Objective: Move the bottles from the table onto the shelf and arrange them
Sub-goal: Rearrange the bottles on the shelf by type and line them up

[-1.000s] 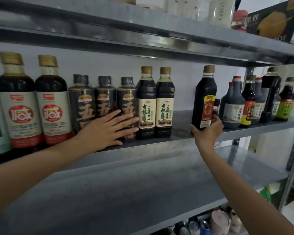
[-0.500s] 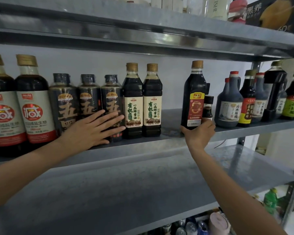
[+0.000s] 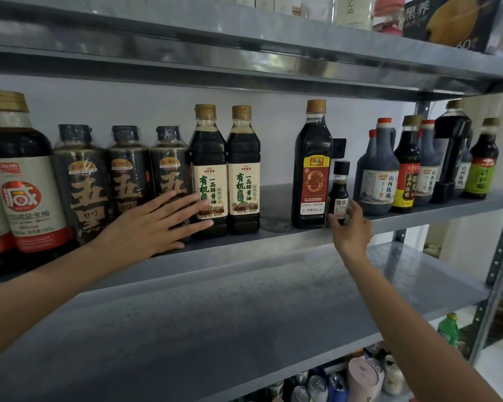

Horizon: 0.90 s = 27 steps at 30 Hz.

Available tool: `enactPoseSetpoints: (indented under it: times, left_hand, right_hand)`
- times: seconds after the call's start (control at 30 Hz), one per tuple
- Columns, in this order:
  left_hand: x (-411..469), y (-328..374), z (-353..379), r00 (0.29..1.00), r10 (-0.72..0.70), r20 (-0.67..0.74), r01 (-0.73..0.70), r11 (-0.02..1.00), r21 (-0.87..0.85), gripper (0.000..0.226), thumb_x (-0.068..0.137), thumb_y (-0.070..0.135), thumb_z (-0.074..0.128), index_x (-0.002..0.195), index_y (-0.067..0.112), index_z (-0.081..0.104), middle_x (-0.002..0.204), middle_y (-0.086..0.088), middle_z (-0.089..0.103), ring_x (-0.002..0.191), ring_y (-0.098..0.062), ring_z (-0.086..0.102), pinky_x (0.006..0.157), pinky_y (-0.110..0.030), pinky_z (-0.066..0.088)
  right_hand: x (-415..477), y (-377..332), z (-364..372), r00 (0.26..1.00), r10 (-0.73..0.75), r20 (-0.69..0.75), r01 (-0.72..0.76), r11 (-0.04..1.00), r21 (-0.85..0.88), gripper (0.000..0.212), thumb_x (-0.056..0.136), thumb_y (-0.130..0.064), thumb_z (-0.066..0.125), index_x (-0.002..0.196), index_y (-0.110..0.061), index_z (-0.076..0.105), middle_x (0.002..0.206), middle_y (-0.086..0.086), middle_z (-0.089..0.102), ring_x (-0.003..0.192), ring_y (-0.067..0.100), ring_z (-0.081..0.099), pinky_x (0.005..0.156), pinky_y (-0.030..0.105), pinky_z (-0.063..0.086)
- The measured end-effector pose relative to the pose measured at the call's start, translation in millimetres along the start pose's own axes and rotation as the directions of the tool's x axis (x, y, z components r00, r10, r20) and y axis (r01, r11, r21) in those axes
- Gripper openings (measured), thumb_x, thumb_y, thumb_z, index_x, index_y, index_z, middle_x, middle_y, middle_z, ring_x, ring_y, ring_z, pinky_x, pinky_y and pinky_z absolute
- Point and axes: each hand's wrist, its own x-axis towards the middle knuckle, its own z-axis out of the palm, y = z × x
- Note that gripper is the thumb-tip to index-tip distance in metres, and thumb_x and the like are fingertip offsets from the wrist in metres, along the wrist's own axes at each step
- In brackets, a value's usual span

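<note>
While half-hidden by fingers (image 3: 339,220), small bottle (image 3: 339,188).

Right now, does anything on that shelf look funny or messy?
Mostly tidy: every bottle stands upright. Odd bits: a dull stain on the shelf in the gap beside the tall vinegar bottle, and one tiny bottle among big ones.

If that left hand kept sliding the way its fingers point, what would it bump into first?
The left hand points rightward along the shelf front. Its fingertips already seem to overlap the nearer cream-labelled soy sauce bottle, so it would likely meet that one first, though depth is unclear.
</note>
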Motion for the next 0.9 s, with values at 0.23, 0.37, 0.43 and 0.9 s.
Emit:
enactPoseSetpoints:
  times: [0.23,0.37,0.43,0.9]
  left_hand:
    - [0.2,0.8,1.2,1.0,-0.018,-0.006,0.018,0.999,-0.034,0.057,0.1,0.041,0.019,0.152,0.019,0.014,0.16,-0.012,0.008,0.147,-0.03,0.01,0.117,-0.048,0.013]
    - [6.5,4.9,-0.7,1.0,0.015,-0.002,-0.015,0.999,-0.05,0.056,0.1,0.039,0.02,0.152,0.017,0.014,0.159,-0.013,0.009,0.146,-0.03,0.01,0.117,-0.049,0.014]
    - [11.2,8.6,-2.8,1.0,0.012,-0.006,-0.012,0.998,-0.055,0.057,0.1,0.038,0.021,0.152,0.017,0.016,0.159,-0.013,0.01,0.146,-0.03,0.012,0.117,-0.048,0.014]
    - [-7.7,6.1,-61.1,0.803,-0.189,0.565,0.336,-0.64,-0.691,0.085,0.076,0.074,0.052,0.115,0.0,0.065,0.121,-0.018,0.065,0.118,-0.028,0.059,0.097,-0.032,0.049]
  right_hand:
    - [6.2,-0.9,4.8,0.998,0.051,0.024,-0.049,0.996,-0.077,0.045,0.083,-0.029,0.068,0.122,-0.018,0.049,0.119,0.011,0.06,0.122,0.03,0.038,0.1,0.04,0.024]
    - [-3.5,-7.1,-6.7,0.999,0.038,0.038,-0.033,0.994,-0.106,0.062,0.083,-0.031,0.069,0.135,-0.013,0.04,0.132,0.013,0.053,0.128,0.031,0.036,0.104,0.044,0.028]
    - [-23.1,-11.2,-10.4,0.99,-0.124,-0.063,0.116,0.987,-0.114,0.061,0.084,-0.025,0.068,0.135,-0.007,0.04,0.135,0.015,0.048,0.127,0.032,0.038,0.104,0.043,0.033]
    - [-93.5,-135.7,37.7,0.197,-0.494,0.847,-0.337,0.777,0.531,0.056,0.1,-0.043,0.028,0.118,-0.001,0.061,0.119,0.015,0.064,0.114,0.026,0.06,0.105,0.039,0.042]
